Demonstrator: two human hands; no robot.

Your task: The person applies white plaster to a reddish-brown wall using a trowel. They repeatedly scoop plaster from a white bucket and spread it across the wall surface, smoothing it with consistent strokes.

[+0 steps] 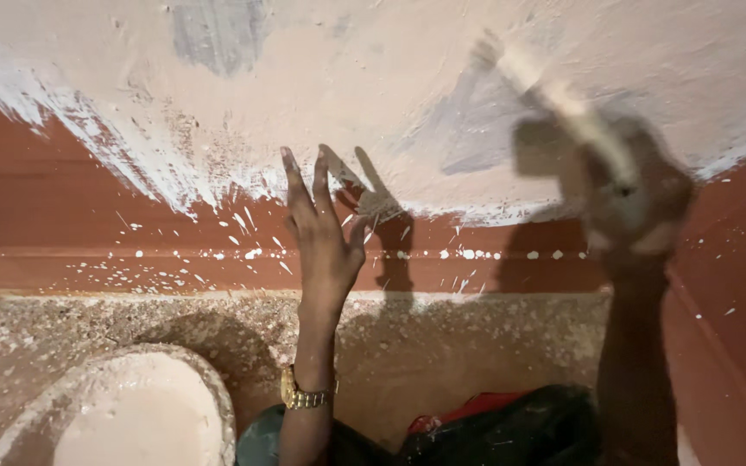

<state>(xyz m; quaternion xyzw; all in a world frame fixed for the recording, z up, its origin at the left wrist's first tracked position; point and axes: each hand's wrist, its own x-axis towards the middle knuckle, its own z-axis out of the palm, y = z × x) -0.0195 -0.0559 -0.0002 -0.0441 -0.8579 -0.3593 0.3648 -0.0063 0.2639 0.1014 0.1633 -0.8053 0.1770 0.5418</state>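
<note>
Our right hand (pixel 628 203) grips the brush (pixel 554 95), blurred against the wall (pixel 373 78); left hand (pixel 321 233) flat, fingers loosely spread. Pale paint covers the upper wall; 1 grey patch and the red band (pixel 62 224) remain.

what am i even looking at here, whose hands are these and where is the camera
There is one picture, taken by a camera worn on a person's head, looking down at their own arms. No machine is involved. The left hand is bare and open, fingers spread near a wall that is red-brown low down and coated pale pink higher up. That arm wears a gold wristwatch. The right hand grips a pale handle, blurred by motion; what tool it belongs to is unclear. Lower left stands a bucket of pale pink paint on a splattered floor.
</note>
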